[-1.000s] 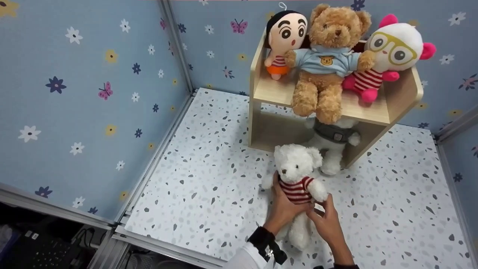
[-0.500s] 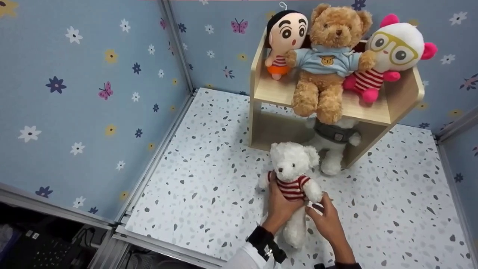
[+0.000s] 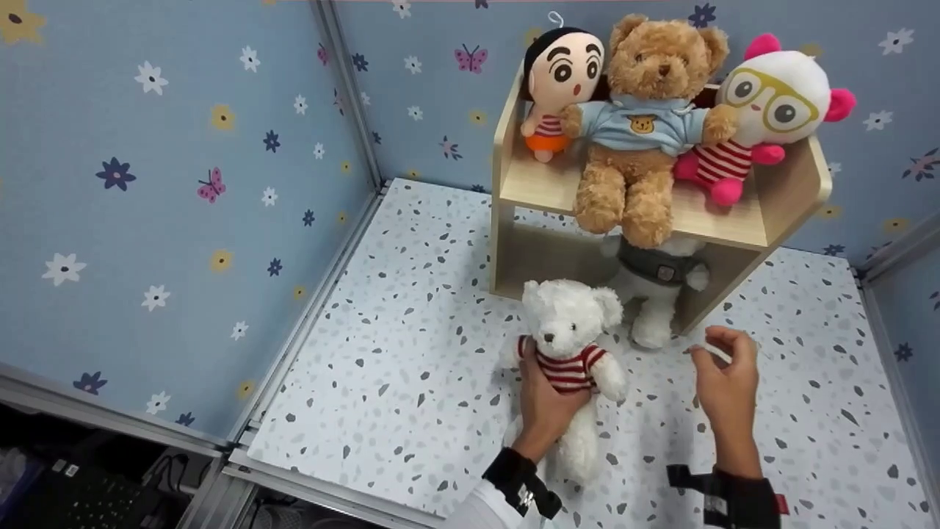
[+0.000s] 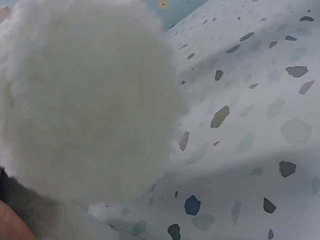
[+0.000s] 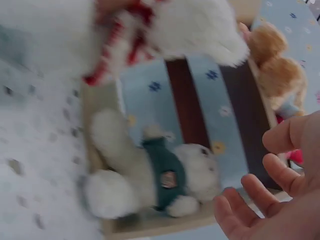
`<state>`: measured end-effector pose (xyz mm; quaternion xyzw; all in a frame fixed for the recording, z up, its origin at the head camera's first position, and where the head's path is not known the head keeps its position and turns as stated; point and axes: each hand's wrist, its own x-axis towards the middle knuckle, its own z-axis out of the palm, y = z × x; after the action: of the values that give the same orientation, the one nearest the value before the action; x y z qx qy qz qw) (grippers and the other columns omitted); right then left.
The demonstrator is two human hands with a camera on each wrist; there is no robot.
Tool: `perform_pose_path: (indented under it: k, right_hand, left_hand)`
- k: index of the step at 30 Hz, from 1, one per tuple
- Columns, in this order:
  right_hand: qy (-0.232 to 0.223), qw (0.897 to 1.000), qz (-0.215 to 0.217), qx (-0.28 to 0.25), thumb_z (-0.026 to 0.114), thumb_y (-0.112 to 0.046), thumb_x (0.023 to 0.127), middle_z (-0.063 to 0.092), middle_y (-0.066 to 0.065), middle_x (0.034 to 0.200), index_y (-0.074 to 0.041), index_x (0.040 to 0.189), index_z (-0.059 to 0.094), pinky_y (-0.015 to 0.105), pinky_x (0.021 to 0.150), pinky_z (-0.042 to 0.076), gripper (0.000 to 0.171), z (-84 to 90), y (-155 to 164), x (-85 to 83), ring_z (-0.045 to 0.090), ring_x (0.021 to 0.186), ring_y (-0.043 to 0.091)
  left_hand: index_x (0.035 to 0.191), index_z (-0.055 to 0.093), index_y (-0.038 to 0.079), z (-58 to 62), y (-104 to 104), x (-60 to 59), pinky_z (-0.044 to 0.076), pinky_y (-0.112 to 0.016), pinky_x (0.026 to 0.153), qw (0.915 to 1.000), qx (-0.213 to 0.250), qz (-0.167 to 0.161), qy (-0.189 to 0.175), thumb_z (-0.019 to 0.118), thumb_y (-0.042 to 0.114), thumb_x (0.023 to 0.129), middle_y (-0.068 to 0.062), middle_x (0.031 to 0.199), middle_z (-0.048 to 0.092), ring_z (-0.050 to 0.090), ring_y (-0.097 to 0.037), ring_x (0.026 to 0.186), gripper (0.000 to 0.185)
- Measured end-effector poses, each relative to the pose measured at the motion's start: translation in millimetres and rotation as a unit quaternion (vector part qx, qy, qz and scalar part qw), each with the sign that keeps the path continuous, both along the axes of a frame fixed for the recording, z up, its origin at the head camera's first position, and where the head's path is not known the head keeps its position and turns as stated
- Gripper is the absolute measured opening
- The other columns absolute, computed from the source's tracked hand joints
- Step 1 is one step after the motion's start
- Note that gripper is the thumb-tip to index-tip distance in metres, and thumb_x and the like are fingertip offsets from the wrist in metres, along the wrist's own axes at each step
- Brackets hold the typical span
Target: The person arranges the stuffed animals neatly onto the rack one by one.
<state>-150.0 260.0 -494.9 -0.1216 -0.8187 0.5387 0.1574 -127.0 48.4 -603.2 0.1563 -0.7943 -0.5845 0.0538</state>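
Note:
A white teddy bear [image 3: 567, 345] in a red-striped shirt stands on the speckled floor before the wooden shelf [image 3: 529, 253]. My left hand [image 3: 544, 404] grips its body from behind and below. Its white fur [image 4: 85, 100] fills the left wrist view. My right hand [image 3: 723, 371] hovers to the right, fingers loosely curled, holding nothing. In the right wrist view my right hand's fingers [image 5: 272, 200] are spread in front of a white bear in a dark vest [image 5: 160, 175] lying in the shelf's lower compartment.
On the shelf top sit a black-haired doll [image 3: 554, 81], a brown bear in a blue shirt [image 3: 646, 125] and a white-and-pink plush with glasses [image 3: 764, 106]. The vest bear [image 3: 657, 283] is underneath. Flowered blue walls [image 3: 183, 184] enclose the speckled floor [image 3: 411, 353].
My right hand let go of the white bear and moved right and up. The bear shifted slightly left and toward the shelf in my left hand.

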Motion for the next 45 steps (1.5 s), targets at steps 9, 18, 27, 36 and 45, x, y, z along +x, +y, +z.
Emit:
perform_pose_path:
  k: [9,18,27,36,45]
  right_hand:
    - [0.013,0.998,-0.039,0.057,0.061,-0.015,0.097,0.038,-0.010,0.126,-0.013,0.137,0.058,0.038,0.110,0.046,0.040,50.2,31.4,-36.1,0.049,0.130,0.021]
    - [0.005,0.990,-0.012,0.138,0.063,-0.018,0.095,0.032,0.012,0.151,-0.017,0.153,0.045,0.030,0.101,0.039,0.061,70.5,40.5,-64.2,0.036,0.126,0.019]
    - [-0.074,0.975,0.076,0.194,0.058,-0.026,0.100,0.008,0.022,0.169,-0.018,0.165,0.015,0.069,0.118,0.024,0.079,70.5,55.5,-88.4,0.021,0.152,0.049]
    - [-0.060,0.970,0.080,0.221,0.058,-0.025,0.100,0.004,0.020,0.171,-0.021,0.166,0.005,0.073,0.111,0.028,0.085,58.3,53.4,-88.8,0.025,0.149,0.053]
    - [-0.050,0.965,0.075,0.247,0.058,-0.022,0.099,0.005,0.020,0.170,-0.018,0.166,0.003,0.071,0.093,0.037,0.087,54.6,47.3,-89.5,0.045,0.127,0.062]
  left_hand:
    - [0.164,0.013,0.035,2.0,-2.0,-2.3,0.047,-0.057,0.108,0.9995,0.031,0.001,-0.009,0.098,0.035,0.057,-0.012,0.167,0.030,0.048,-0.039,0.140,0.137]
    - [0.163,0.011,0.037,3.0,-2.0,-3.6,0.048,-0.057,0.107,0.9995,0.022,0.009,-0.019,0.099,0.036,0.056,-0.008,0.166,0.033,0.050,-0.038,0.139,0.139]
    - [0.164,0.017,0.024,-1.5,-3.6,-5.4,0.044,-0.051,0.113,0.9991,0.013,0.028,0.030,0.099,0.034,0.057,-0.011,0.163,0.036,0.049,-0.036,0.141,0.135]
    - [0.161,0.026,0.018,-4.6,-5.8,-8.9,0.039,-0.054,0.115,0.9954,-0.016,0.069,0.065,0.101,0.030,0.053,-0.010,0.159,0.042,0.044,-0.035,0.141,0.132]
    - [0.161,0.027,0.025,-4.5,-10.4,-18.4,0.036,-0.056,0.108,0.9903,-0.078,0.102,0.052,0.102,0.041,0.047,-0.001,0.151,0.051,0.040,-0.030,0.133,0.137]
